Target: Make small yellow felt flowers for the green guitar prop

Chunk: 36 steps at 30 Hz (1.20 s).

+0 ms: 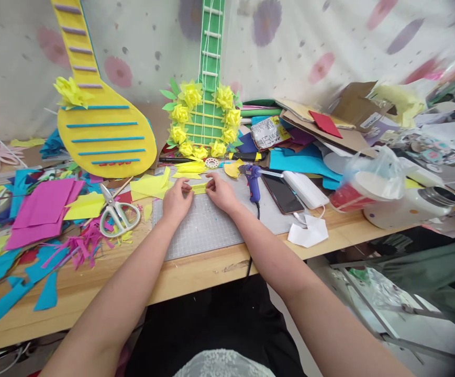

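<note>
Beyond the purple glue gun [252, 184], a pale label [370, 121] on brown cardboard [353, 100] and print on a silver packet [265, 133] are showing, neither being legible.

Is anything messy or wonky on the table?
The mess: blue scraps and pink strips lie strewn over the table's left side, near the scissors. The red cup at the right seems to lean, though the lens may bend it. The yellow strip between left hand and right hand looks fine.

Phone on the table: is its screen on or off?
Off, it appears: the phone shows only a dark face, with nothing lit on it.
</note>
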Motion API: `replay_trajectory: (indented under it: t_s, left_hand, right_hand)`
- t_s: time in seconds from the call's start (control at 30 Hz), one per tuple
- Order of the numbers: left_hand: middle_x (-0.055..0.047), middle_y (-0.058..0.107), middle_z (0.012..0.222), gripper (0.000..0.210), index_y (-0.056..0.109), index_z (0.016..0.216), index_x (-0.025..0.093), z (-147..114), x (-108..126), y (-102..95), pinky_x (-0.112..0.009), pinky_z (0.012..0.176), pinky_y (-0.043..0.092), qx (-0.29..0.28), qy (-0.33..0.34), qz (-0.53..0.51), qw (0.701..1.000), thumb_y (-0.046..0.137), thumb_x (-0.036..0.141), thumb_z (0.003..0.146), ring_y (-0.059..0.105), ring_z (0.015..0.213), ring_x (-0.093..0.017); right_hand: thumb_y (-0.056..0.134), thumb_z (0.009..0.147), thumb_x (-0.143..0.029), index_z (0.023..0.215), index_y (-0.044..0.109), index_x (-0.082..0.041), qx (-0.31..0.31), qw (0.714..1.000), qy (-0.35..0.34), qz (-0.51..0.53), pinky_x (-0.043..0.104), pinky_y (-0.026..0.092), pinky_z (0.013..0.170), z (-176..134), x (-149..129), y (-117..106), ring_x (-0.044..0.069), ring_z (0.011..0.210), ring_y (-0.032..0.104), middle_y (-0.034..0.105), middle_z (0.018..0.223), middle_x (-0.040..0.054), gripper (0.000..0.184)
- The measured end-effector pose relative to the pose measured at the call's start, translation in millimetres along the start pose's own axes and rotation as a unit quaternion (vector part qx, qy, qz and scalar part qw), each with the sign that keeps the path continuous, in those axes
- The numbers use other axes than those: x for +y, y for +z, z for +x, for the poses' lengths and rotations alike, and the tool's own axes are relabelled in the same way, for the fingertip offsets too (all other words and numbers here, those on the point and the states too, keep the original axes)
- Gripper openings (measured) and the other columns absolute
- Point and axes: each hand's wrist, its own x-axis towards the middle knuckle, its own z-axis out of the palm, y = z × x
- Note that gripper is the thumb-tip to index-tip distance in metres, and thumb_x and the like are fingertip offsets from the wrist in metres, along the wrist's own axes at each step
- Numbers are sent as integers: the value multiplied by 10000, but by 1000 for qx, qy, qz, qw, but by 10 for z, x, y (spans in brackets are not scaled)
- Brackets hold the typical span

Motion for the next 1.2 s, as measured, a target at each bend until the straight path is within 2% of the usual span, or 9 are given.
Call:
replay_trajectory:
  t_s: [0.2,0.4,0.53,0.7,0.87,1.07,1.2]
  left_hand:
    - [-11,667,915,346,511,1061,218,33,-26,39,-294,774,473,1,-12,2,1000,550,115,732,637,829,-153]
    - [-12,670,907,332,546,1042,214,45,-58,56,-290,786,473,-4,8,16,1000,526,101,731,633,832,-154]
    - [-29,677,909,273,616,958,197,48,-46,51,-307,812,467,-18,43,47,998,492,83,743,626,831,-166]
    - [-50,680,977,285,687,799,205,44,-19,46,-370,884,429,-50,103,135,984,445,62,753,594,946,-218]
    - [-58,680,978,247,700,840,193,33,-21,56,-384,879,424,-49,115,159,979,478,116,764,586,945,-237]
    - [-73,680,965,217,678,915,184,29,-6,59,-370,867,432,-31,106,150,983,493,213,805,591,925,-230]
    - [-73,683,951,212,666,923,179,36,-5,61,-359,855,439,-30,88,132,987,493,182,799,598,901,-222]
  right_hand:
    - [443,736,-80,1181,467,-172,15,999,11,-45,304,455,763,-11,-35,45,148,790,590,637,929,40,456]
    - [410,753,-74,1171,473,-175,15,997,4,-74,322,457,789,-33,-84,32,167,827,589,650,927,48,434]
    - [391,770,-74,1168,471,-190,11,995,3,-96,331,457,799,-49,-126,17,180,870,590,651,943,52,422]
    - [371,805,-92,1176,464,-194,13,992,0,-123,337,457,793,-57,-133,27,189,896,587,651,944,61,395]
    - [438,808,-144,1179,470,-173,3,991,-23,-132,343,454,824,-76,-150,16,195,914,579,641,936,62,374]
    - [432,803,-130,1183,486,-159,6,988,-17,-156,379,441,860,-78,-162,54,219,978,557,615,1066,104,386]
    - [416,809,-130,1176,495,-161,13,987,-15,-157,384,441,854,-71,-149,76,227,979,555,612,1073,107,377]
